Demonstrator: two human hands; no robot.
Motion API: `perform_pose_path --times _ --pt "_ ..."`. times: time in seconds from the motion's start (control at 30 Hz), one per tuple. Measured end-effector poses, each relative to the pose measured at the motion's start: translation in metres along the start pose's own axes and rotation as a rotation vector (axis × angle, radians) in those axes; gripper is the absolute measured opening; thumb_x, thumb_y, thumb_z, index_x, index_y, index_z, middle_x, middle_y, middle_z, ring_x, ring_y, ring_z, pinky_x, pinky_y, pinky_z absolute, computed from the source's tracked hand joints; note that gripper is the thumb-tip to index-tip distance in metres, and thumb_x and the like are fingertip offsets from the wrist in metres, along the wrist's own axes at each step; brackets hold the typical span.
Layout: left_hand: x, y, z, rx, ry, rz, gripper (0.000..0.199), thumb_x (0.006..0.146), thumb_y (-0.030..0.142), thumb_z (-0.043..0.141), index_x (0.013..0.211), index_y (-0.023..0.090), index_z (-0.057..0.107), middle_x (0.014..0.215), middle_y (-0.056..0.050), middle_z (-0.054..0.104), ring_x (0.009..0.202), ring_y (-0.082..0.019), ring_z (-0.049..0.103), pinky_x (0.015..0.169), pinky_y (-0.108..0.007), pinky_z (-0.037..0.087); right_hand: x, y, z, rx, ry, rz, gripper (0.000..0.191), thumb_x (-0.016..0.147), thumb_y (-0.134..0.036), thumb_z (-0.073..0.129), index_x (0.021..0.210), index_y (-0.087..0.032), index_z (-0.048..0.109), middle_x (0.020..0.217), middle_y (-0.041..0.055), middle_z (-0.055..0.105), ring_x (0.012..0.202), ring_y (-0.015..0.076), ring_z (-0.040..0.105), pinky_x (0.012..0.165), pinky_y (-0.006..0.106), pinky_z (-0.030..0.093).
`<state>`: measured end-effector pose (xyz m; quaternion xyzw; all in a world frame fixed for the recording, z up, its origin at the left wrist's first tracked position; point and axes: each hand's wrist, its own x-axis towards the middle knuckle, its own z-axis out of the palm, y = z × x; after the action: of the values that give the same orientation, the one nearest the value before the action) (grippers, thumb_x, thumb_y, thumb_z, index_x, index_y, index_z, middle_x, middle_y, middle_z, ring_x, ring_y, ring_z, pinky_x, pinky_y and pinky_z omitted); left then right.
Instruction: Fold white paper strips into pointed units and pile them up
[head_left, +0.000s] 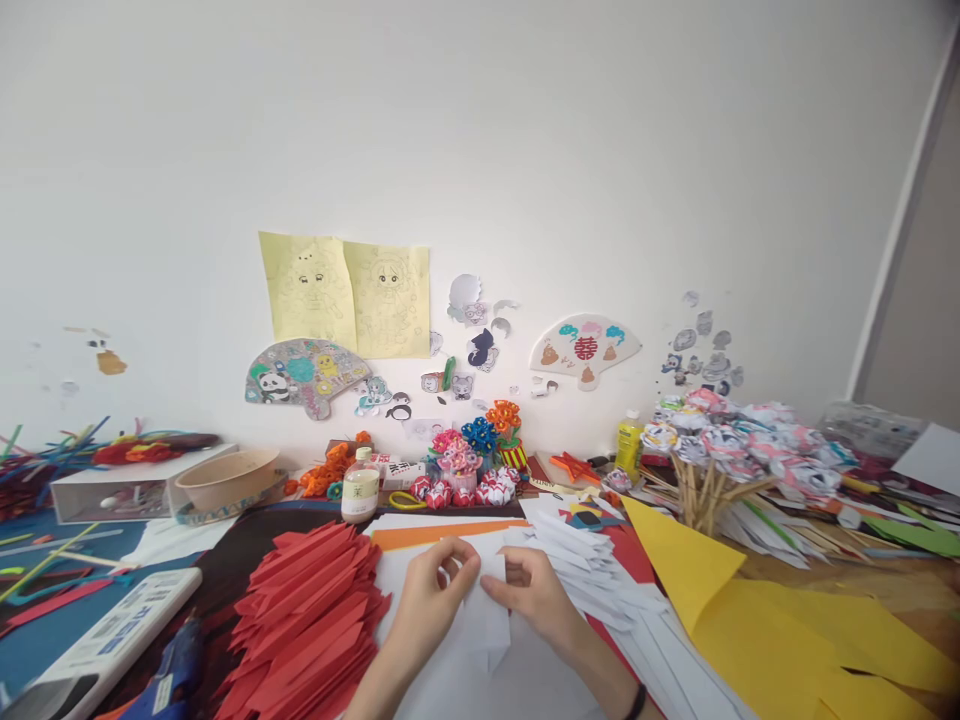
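Between my two hands is a piece of white paper (489, 628) with a folded lower corner, held over more white sheets (536, 685). My left hand (442, 585) is closed on its left side, thumb and curled fingers pinching the upper part. On the right edge my right hand (531, 590) grips it between thumb and bent fingers. A pile of folded red paper strips (315, 610) lies left of my left hand. Folded white paper strips (577, 560) lie beyond and to the right of my right hand. An orange sheet (420, 538) shows just behind the hands.
Yellow sheets (787, 640) cover the right side. A bundle of crumpled paper flowers on sticks (705, 490) stands behind them. At left are a power strip (112, 640), a blue glue gun (176, 670) and a bowl (229, 480). A small bottle (361, 488) stands near the wall.
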<state>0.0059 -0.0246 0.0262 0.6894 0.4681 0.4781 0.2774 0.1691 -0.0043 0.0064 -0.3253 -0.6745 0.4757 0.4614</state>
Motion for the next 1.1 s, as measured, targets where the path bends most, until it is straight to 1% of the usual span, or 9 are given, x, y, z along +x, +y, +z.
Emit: perform_pose_path --times 0.23,0.37,0.5,0.67,0.77,0.87,1.03,1.1 --pt "-0.0015 -0.0005 -0.0010 0.048 -0.009 0.025 0.025 0.081 0.038 0.054 0.073 0.016 0.063 0.068 -0.002 0.063 0.060 -0.014 0.052 0.056 -0.022 0.037 0.0013 0.0081 -0.0025 -0.022 0.014 -0.019 0.045 0.072 -0.047 0.067 0.059 -0.020 0.035 0.056 -0.0070 0.028 0.052 0.0080 0.030 0.046 0.021 0.024" --pt "-0.0015 0.0034 -0.0020 0.036 0.004 0.021 0.027 0.081 0.040 0.054 0.072 0.016 0.064 0.067 -0.002 0.063 0.060 -0.014 0.052 0.056 -0.022 0.037 0.0017 0.0086 -0.0021 -0.049 0.020 -0.027 0.047 0.072 -0.051 0.066 0.058 -0.020 0.033 0.054 -0.0074 0.028 0.050 0.0082 0.030 0.046 0.022 0.023" --pt "-0.0013 0.0042 -0.0018 0.027 -0.015 0.018 0.026 0.081 0.039 0.053 0.073 0.016 0.063 0.068 -0.003 0.062 0.060 -0.014 0.052 0.056 -0.022 0.037 0.0023 0.0089 -0.0021 -0.067 0.019 -0.033 0.050 0.072 -0.055 0.064 0.058 -0.021 0.030 0.054 -0.0074 0.024 0.051 0.0084 0.027 0.046 0.022 0.021" --pt "-0.0018 0.0044 0.0011 0.040 -0.025 0.024 0.016 0.080 0.030 0.051 0.072 0.018 0.057 0.069 -0.001 0.059 0.060 -0.013 0.050 0.054 -0.021 0.035 0.0017 0.0092 -0.0024 -0.106 0.032 -0.057 0.051 0.074 -0.049 0.064 0.057 -0.021 0.025 0.058 -0.0066 0.020 0.054 0.0083 0.021 0.047 0.023 0.016" --pt "-0.0023 0.0043 0.0029 0.051 -0.023 0.025 0.014 0.080 0.027 0.049 0.071 0.018 0.054 0.068 0.000 0.058 0.060 -0.013 0.049 0.053 -0.020 0.034 0.0008 0.0100 -0.0011 -0.124 0.055 -0.070 0.050 0.075 -0.045 0.064 0.057 -0.021 0.024 0.059 -0.0067 0.019 0.053 0.0082 0.019 0.048 0.024 0.014" --pt "-0.0026 0.0038 0.0035 0.066 -0.027 0.030 0.013 0.081 0.026 0.047 0.071 0.019 0.052 0.068 0.001 0.057 0.060 -0.013 0.049 0.054 -0.021 0.033 0.0003 0.0104 0.0003 -0.097 0.076 -0.069 0.048 0.076 -0.043 0.064 0.058 -0.021 0.026 0.059 -0.0064 0.020 0.053 0.0081 0.020 0.047 0.024 0.015" --pt "-0.0025 0.0043 0.0035 0.072 -0.061 0.019 0.015 0.082 0.026 0.045 0.069 0.019 0.051 0.064 0.001 0.056 0.060 -0.014 0.048 0.054 -0.021 0.033 0.0001 0.0084 0.0002 0.012 0.081 -0.028 0.044 0.076 -0.045 0.063 0.061 -0.021 0.030 0.060 -0.0058 0.026 0.053 0.0082 0.025 0.046 0.022 0.020" --pt "-0.0027 0.0055 0.0040 0.069 -0.070 0.017 0.018 0.083 0.027 0.045 0.068 0.019 0.051 0.062 0.001 0.056 0.060 -0.014 0.049 0.055 -0.022 0.033 0.0003 0.0083 -0.0002 0.020 0.113 -0.022 0.045 0.075 -0.045 0.064 0.061 -0.021 0.029 0.060 -0.0060 0.025 0.053 0.0080 0.025 0.046 0.022 0.020"
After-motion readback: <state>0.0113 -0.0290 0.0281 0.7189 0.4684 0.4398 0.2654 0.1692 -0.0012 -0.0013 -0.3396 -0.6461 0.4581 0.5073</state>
